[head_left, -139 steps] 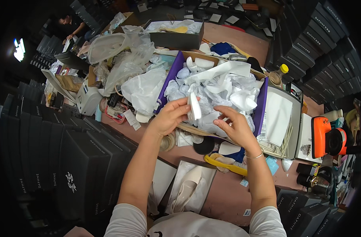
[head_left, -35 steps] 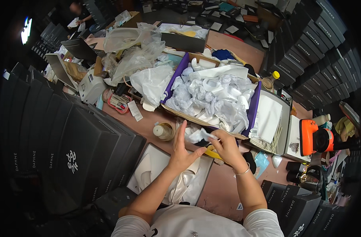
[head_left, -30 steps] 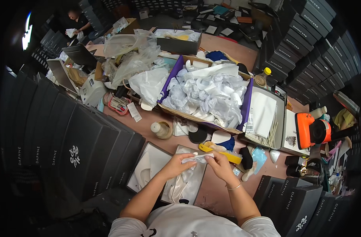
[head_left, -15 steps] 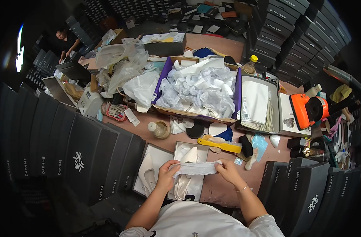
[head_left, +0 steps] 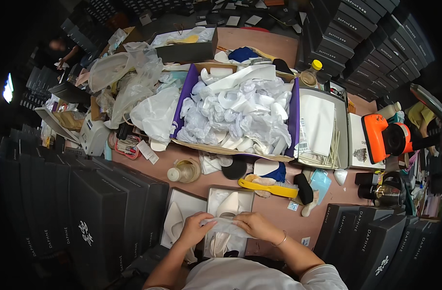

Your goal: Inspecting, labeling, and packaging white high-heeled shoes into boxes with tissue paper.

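My left hand (head_left: 196, 227) fingers curled shut, pinching left end of crumpled white tissue paper (head_left: 224, 225). My right hand (head_left: 255, 226) fingers closed on right end. Paper stretched between both hands, just above open shoe box (head_left: 229, 193) at near desk (head_left: 274, 212) edge. One pale shoe (head_left: 228, 207) visible in box, partly hidden under paper and hands; second shoe hard to make out. One box lid (head_left: 178, 212) lying left, touching box. One yellow brush (head_left: 267, 187) beyond box. One big purple-lined carton (head_left: 294, 118) full of white paper wads, uncountable.
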Available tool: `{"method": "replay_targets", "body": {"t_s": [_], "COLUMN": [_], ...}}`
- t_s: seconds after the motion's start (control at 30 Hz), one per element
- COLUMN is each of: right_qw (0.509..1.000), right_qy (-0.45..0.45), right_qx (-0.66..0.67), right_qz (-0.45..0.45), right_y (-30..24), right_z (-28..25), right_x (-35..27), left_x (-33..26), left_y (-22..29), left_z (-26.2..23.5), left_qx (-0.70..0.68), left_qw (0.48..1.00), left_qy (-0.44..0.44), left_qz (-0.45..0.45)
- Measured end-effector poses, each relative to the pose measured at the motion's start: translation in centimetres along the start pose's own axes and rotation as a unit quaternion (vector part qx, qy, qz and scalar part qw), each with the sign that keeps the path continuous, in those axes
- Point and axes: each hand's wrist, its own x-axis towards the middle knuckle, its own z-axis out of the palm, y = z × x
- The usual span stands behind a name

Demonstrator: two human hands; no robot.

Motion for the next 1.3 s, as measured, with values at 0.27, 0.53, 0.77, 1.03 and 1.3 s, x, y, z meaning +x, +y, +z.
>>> {"method": "replay_targets", "body": {"t_s": [0.27, 0.53, 0.77, 1.03, 1.3], "right_qw": [0.991, 0.964, 0.947, 0.955, 0.919], "right_qy": [0.058, 0.172, 0.272, 0.274, 0.382], "right_qx": [0.114, 0.157, 0.091, 0.072, -0.003], "right_qz": [0.043, 0.127, 0.142, 0.092, 0.1], "right_y": [1.3, 3.2, 2.6, -0.7, -1.7], "right_z": [-0.8, -3.0, -4.7, -1.3, 0.4], "right_x": [0.8, -2.4, -6.4, -8.5, -11.3], "left_x": [1.7, 0.6, -3.7, -1.0, -2.0], "left_y": [-0.3, 2.5, -2.2, -1.8, -1.6], "left_z": [2.3, 1.7, 6.8, 9.3, 6.1], "left_qx": [-0.538, -0.291, 0.069, 0.424, -0.047], "left_qw": [0.817, 0.933, 0.991, 0.896, 0.994], "left_qy": [0.134, 0.183, 0.117, 0.077, -0.052], "left_qz": [-0.161, -0.106, -0.017, 0.106, 0.079]}}
